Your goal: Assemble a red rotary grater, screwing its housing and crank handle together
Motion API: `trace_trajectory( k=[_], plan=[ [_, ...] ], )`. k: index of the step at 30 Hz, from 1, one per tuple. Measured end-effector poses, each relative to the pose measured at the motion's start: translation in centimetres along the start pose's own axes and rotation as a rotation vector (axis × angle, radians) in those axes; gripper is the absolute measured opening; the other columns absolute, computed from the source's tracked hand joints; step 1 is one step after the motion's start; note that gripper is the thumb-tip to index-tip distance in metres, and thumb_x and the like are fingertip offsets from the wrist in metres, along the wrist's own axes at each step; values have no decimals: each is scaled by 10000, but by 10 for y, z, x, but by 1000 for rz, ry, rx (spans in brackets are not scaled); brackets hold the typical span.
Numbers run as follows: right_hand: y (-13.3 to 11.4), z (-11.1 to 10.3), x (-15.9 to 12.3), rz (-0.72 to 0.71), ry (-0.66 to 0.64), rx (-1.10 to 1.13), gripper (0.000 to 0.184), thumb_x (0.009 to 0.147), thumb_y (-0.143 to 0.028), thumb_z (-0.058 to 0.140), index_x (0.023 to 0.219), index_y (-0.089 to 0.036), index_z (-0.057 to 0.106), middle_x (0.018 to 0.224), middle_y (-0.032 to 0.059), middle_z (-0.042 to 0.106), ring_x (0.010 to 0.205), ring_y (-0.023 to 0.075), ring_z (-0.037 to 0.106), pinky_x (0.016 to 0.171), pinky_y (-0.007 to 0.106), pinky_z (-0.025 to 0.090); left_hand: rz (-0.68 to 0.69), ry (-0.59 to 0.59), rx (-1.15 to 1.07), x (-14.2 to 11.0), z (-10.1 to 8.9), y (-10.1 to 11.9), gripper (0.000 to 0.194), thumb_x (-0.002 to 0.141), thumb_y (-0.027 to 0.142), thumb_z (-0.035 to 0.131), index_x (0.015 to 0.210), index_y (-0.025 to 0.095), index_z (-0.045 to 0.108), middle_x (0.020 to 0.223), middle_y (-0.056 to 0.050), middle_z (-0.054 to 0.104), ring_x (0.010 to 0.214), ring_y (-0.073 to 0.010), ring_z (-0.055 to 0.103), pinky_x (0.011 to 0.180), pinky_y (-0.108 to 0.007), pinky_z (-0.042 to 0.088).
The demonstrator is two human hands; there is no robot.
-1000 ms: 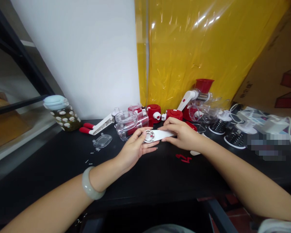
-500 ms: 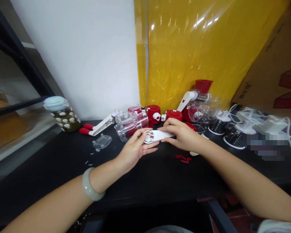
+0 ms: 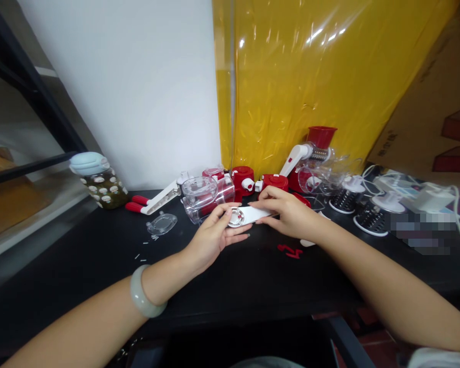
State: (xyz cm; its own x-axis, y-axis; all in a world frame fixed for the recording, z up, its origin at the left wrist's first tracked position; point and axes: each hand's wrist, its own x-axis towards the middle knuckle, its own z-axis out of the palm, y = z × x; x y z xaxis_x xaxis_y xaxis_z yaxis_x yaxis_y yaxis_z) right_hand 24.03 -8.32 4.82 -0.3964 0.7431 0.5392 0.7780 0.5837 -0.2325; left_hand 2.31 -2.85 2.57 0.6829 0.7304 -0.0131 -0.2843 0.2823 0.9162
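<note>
White crank arm [image 3: 252, 214] held level between two hands above a black table [image 3: 237, 286].
The left hand [image 3: 208, 240], part-closed, grips its round end; the right hand [image 3: 291, 212] pinches the other end, its tip hidden by fingers. Two grater drums [image 3: 371, 222] stand at right beside a pixelated patch; one bottle [image 3: 106, 189] and one clear lid [image 3: 163, 223] sit at left. Small red pieces [image 3: 291, 252] are hard to count.

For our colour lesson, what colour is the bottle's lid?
The bottle's lid is pale blue, clearest in the head view.

Yellow sheeting [image 3: 299, 76] adjoins a white panel [image 3: 138, 87].
</note>
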Motion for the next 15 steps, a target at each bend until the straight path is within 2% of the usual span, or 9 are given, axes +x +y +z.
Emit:
trace_trajectory(
  k=[10,15],
  plan=[
    [0,2,0,14,-30,-11,331,860,-236,650,1176,-137,661,980,85,546,901,191,545,836,347,502,-3,2,12,0,1,0,183,994,263,459,1152,195,522,1240,-133,647,1045,-283,702,833,-363,586],
    [-1,1,0,34,-32,-14,327,850,-214,657,1167,-138,668,973,79,547,898,189,548,840,349,499,-2,-2,19,1,2,0,181,967,278,527,1133,205,534,1216,-111,663,1038,-261,706,855,-360,577]
  ],
)
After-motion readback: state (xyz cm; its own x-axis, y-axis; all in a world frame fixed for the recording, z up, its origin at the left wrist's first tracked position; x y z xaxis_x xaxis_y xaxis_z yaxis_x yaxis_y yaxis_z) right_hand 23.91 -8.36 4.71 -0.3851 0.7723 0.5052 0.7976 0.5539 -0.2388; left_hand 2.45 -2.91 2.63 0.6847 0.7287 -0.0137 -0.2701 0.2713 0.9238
